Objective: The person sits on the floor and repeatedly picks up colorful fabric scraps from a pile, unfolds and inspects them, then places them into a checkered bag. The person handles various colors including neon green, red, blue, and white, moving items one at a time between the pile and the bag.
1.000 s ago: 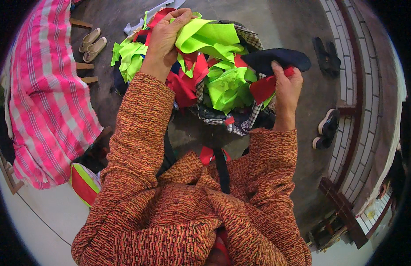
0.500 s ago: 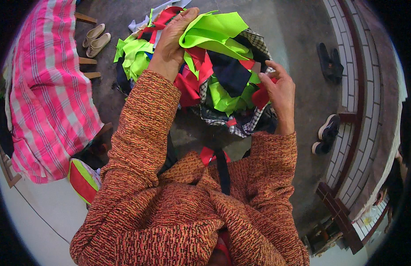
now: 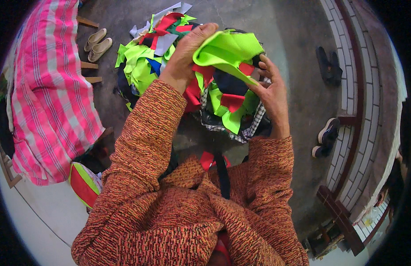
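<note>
My left hand (image 3: 185, 55) is closed on a folded piece of lime-green cloth (image 3: 230, 46), held up over the scraps. My right hand (image 3: 274, 95) is beside it with fingers apart; its thumb meets the cloth's lower right corner. Below is a bag with a black-and-white checked rim (image 3: 258, 116), holding lime, red and dark scraps. A red scrap (image 3: 232, 103) lies on top inside it. Left of the bag, a heap of lime, red, grey and blue scraps (image 3: 136, 66) is partly hidden by my left hand and sleeve.
Pink checked cloth (image 3: 54, 88) covers furniture with wooden legs at left. Pale shoes (image 3: 99, 46) stand beside it. Dark slippers (image 3: 329, 66) and dark sneakers (image 3: 327, 135) lie at right along a white-tiled ledge (image 3: 372, 88). A red-and-lime cushion-like thing (image 3: 84, 184) is at lower left.
My left hand has moved right and slightly down with the lime cloth. My right hand has left the red scrap, now lying in the bag, and come up to the cloth's corner.
</note>
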A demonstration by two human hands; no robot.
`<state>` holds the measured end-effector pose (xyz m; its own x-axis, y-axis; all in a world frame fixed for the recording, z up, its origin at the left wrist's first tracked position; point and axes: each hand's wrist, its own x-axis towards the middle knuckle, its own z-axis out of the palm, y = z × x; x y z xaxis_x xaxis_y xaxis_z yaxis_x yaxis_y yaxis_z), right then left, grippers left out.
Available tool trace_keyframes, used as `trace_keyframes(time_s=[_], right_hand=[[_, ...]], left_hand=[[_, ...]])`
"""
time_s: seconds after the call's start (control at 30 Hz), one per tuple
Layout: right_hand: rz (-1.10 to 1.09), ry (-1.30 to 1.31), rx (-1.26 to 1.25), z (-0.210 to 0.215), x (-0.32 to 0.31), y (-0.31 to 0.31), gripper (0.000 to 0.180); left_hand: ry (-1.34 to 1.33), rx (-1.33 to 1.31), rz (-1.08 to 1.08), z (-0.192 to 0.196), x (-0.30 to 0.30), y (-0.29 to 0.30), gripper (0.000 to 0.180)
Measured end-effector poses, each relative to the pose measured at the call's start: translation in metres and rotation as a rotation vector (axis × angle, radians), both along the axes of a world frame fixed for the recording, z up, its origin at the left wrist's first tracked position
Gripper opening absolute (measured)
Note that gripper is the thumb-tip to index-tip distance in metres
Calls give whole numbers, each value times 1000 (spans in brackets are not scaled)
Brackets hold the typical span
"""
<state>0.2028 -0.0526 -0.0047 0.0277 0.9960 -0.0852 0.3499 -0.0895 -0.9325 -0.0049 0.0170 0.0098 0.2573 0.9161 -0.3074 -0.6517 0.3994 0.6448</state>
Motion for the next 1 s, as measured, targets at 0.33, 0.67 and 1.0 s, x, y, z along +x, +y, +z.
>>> trace_keyframes(time_s=[0.33,0.67,1.0], right_hand=[[41,253,-75,0,-24,-5,45],[-135,556,-107,-11,-28,-2,28],[-178,688,-250,3,-36,-3,30]], left_hand=[[-85,-80,-181,-14,29,-15,22],[-106,-58,-210,-14,28,-15,29],[30,114,-303,-6,34,-20,46]])
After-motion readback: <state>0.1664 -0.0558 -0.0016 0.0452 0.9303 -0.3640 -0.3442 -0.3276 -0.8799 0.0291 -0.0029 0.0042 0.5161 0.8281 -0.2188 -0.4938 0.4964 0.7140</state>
